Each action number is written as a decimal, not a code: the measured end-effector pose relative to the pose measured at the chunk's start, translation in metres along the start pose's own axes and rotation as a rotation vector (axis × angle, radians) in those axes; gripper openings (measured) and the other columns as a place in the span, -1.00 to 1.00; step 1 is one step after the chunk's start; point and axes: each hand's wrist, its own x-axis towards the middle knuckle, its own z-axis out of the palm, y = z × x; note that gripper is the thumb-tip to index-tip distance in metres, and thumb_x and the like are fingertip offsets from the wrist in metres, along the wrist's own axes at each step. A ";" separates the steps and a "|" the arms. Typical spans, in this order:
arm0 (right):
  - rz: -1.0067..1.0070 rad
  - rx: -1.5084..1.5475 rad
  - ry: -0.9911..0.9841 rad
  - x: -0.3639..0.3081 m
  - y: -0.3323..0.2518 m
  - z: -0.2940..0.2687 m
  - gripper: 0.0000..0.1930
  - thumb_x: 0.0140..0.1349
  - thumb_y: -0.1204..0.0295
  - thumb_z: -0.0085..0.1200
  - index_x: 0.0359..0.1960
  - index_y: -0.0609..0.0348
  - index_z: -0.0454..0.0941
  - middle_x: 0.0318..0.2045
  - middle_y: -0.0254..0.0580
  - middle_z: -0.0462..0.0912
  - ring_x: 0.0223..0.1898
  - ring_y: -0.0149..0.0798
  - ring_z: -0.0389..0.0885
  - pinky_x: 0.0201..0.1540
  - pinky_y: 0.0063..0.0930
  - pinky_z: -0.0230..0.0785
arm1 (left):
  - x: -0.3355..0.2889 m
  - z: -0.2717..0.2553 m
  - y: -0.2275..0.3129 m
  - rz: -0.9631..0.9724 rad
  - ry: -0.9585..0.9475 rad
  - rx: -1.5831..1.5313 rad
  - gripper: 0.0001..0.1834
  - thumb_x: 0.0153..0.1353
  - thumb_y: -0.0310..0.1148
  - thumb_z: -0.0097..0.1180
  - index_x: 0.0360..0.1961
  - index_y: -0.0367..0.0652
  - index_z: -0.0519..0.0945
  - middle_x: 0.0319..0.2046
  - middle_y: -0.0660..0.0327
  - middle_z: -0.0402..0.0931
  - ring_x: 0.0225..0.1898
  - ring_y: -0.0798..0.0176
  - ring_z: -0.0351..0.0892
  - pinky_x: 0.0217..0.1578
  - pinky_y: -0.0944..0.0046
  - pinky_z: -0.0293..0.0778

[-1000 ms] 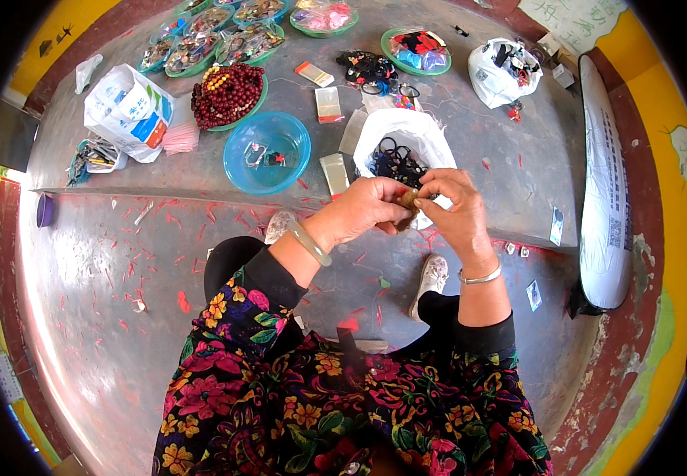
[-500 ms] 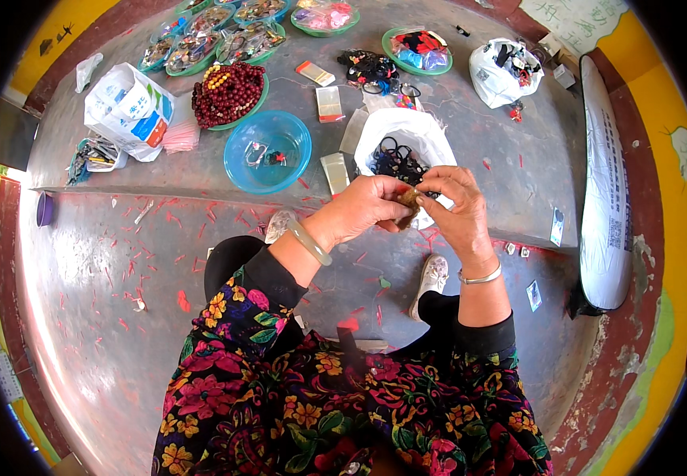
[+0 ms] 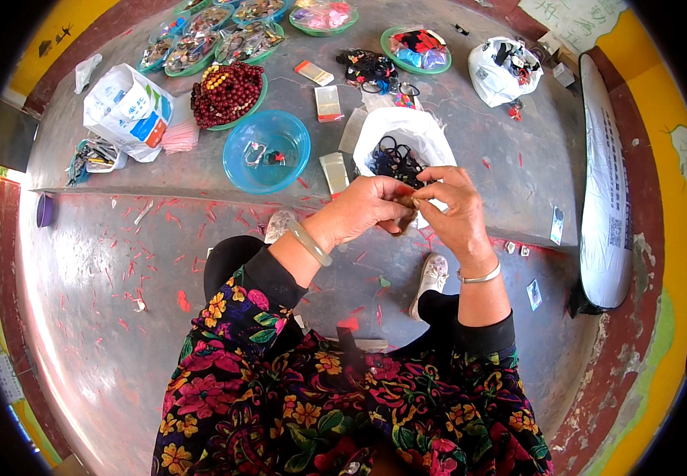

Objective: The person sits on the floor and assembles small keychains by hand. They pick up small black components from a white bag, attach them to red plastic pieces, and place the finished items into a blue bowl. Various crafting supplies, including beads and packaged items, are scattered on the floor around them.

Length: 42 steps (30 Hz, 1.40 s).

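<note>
Both of my hands meet in front of a white plastic bag [image 3: 437, 136] that holds black hair ties [image 3: 395, 161]. My left hand [image 3: 363, 208] has its fingers closed around a small brown, soft-looking thing [image 3: 407, 203]. My right hand [image 3: 456, 208] pinches the same thing from the other side, thumb against fingertips. Most of it is hidden by my fingers, so its kind cannot be made out. A pale bangle sits on my left wrist and a silver one on my right.
Left of the bag stands a blue basin [image 3: 267, 151] with a few small items. Behind it, dark red beads [image 3: 228, 94] fill a green basin. A white bag [image 3: 505, 71] stands at the far right. A raised ledge edge [image 3: 177, 195] crosses below.
My right fingers have shifted slightly at the brown thing, which shows less now. My left hand has hardly moved.
</note>
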 end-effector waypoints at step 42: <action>0.036 0.039 -0.136 0.000 -0.001 0.003 -0.79 -0.21 0.58 0.16 -0.42 0.16 0.62 0.00 -0.01 0.46 0.09 0.05 0.33 0.10 -0.21 0.22 | 0.000 0.004 -0.002 -0.022 0.187 -0.056 -0.66 0.29 -0.15 -0.10 -0.30 -0.22 0.55 -0.52 0.27 0.53 -0.56 0.40 0.54 -0.58 0.47 0.40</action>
